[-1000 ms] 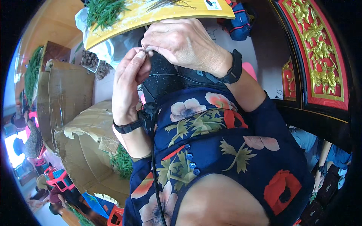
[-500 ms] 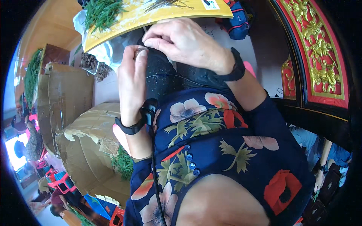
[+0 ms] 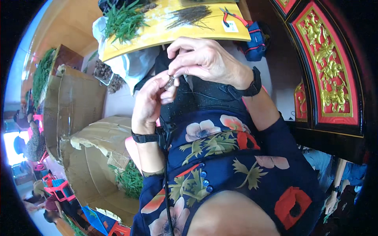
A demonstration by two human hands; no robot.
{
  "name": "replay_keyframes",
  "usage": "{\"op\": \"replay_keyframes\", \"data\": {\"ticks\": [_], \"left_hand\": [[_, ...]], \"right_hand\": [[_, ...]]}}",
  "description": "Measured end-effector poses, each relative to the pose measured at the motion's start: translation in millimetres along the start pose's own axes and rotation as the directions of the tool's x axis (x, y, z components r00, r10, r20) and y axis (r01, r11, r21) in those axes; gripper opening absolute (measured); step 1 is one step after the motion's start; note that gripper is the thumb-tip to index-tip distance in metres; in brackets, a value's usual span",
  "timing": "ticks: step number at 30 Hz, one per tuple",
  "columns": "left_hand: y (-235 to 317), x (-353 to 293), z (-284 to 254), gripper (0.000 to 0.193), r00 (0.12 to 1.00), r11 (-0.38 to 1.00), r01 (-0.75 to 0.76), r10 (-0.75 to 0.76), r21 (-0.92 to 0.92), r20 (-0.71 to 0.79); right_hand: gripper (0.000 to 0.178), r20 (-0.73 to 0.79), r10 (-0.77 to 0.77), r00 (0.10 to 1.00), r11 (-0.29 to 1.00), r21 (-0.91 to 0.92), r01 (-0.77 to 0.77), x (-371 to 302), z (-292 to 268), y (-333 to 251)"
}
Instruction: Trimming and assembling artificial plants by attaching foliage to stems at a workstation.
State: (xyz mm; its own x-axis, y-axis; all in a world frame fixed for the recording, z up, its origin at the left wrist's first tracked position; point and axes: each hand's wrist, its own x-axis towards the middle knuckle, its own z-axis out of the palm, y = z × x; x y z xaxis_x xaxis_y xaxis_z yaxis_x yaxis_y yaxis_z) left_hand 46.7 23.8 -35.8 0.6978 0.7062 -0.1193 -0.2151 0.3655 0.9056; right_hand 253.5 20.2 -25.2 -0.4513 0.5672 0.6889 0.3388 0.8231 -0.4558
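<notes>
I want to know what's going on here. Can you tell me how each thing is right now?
Left hand: raised, fingertips pinching a small dark piece.
Right hand: raised, fingers curled onto the same piece.
Small dark brownish piece: held between both hands.
Yellow flat board: lying flat, carrying green sprigs and dark twigs.
Red-handled pliers: lying on the board, untouched.
Brown cardboard box: open, green sprigs inside.

I am seeing my left hand and right hand meeting just below the yellow board, pinching a small dark piece between their fingertips. On the board, green sprigs are lying left of a bundle of dark stems, with red-handled pliers at its right end. Cardboard boxes are sitting well left of the board.
</notes>
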Motion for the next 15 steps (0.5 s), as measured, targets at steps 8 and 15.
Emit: {"op": "replay_keyframes", "data": {"ticks": [8,15], "left_hand": [[-7,7,8,0.022,0.969,0.818,-0.105,0.212,0.565,-0.128],[-15,10,27,0.017,0.825,0.054,0.08,0.557,0.995,-0.097]], "right_hand": [[0.011,-0.059,-0.002,0.998,0.978,-0.209,-0.01,1,4,-4],[0.015,-0.031,0.633,0.774,0.763,0.195,-0.616,-9,27,1]]}}
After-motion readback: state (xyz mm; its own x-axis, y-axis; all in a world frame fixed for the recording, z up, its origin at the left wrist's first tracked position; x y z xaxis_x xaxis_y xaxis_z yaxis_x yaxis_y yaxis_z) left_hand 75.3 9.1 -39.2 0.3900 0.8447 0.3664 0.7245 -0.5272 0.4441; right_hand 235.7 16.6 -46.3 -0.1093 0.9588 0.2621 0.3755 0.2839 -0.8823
